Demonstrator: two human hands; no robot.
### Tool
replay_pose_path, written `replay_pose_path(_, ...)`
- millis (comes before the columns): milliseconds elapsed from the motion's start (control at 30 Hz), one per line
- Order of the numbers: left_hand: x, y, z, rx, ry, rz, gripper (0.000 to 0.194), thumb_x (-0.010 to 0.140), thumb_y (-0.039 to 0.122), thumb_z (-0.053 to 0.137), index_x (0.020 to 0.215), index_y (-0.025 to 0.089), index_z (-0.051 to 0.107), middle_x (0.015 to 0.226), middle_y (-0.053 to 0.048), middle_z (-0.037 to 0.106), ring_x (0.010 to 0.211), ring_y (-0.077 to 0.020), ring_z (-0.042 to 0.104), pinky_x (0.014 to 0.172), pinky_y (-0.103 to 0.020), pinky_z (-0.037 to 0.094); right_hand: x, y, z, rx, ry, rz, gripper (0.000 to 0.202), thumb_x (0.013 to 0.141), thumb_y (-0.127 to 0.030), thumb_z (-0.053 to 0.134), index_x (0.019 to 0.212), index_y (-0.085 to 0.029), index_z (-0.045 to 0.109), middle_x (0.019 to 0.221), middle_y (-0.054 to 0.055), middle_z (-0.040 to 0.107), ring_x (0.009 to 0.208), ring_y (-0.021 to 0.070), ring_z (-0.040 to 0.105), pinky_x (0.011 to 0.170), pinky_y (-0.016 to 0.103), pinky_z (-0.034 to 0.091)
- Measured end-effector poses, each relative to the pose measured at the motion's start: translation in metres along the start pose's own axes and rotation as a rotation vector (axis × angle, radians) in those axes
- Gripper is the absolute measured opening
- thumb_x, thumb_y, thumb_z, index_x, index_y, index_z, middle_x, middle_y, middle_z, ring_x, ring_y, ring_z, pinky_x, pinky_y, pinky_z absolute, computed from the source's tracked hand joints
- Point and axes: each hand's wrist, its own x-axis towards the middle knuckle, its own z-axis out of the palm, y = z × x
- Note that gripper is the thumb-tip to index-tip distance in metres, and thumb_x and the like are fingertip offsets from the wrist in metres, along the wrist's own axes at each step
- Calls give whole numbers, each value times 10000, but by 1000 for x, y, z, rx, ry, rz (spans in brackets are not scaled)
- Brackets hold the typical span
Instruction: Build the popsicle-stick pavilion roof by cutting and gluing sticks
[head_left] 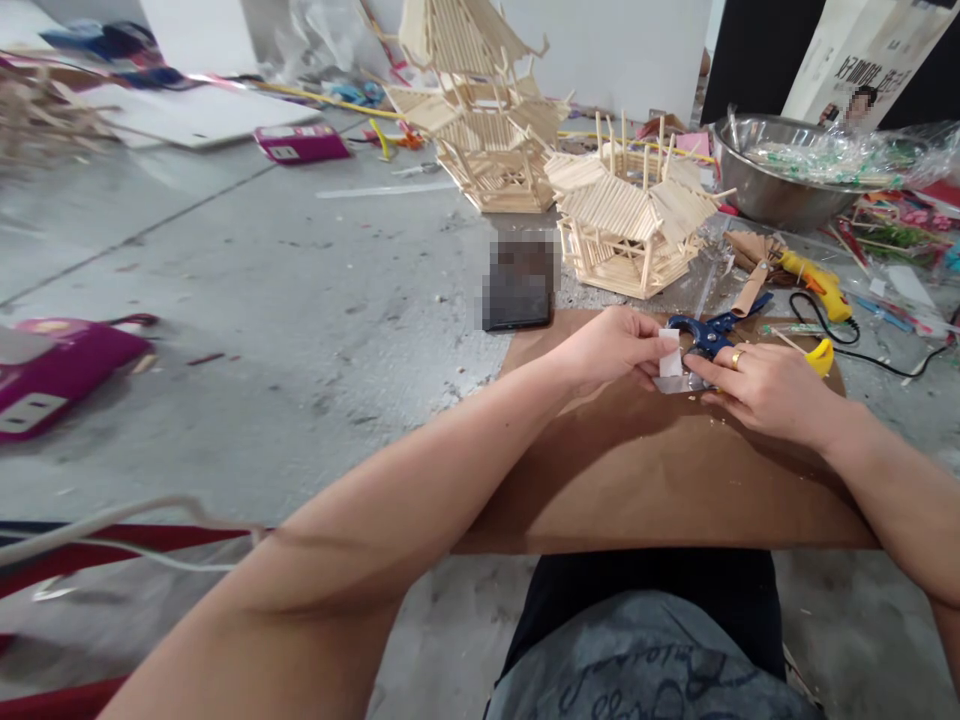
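My left hand is closed, with a small white paper-like piece pinched between thumb and fingers. Just below that piece is a bit of clear plastic, close to the fingertips of both hands. My right hand, wearing a ring, curls closed beside it. A curved yellow handle sticks out behind the right hand; the working end of this tool is hidden by the fingers. Directly beyond the fingertips lies a dark blue clamp-like tool. Both hands are over a brown board.
Two wooden-stick pavilion models, one taller and one lower, stand beyond the hands. A black phone lies left of them. At right are a yellow glue gun with its cord and a metal bowl. Purple boxes are at left.
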Motion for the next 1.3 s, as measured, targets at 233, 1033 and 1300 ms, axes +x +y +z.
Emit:
replay_pose_path(233,-1,0,5,25,71,21,168,780,160,559,638,84,606,531,-14,605,470,-60,536,509,-191,478,1,-3,0,-7,-5,11,327,875,-307,432,1140,-170,565,854,50,639,719,145,550,628,272,341)
replay_pose_path(1033,0,-1,13,-10,188,40,185,782,90,523,597,101,530,498,20,550,438,-49,499,488,-189,434,1,-5,1,-44,15,47,331,870,-304,449,1146,-163,565,855,54,649,715,150,553,615,272,344)
replay_pose_path(1300,7,-12,13,51,198,124,219,763,128,548,546,105,519,467,33,515,420,-41,447,440,-173,332,3,-7,4,-59,39,22,327,874,-301,440,1127,-147,578,825,55,638,707,144,546,618,265,344)
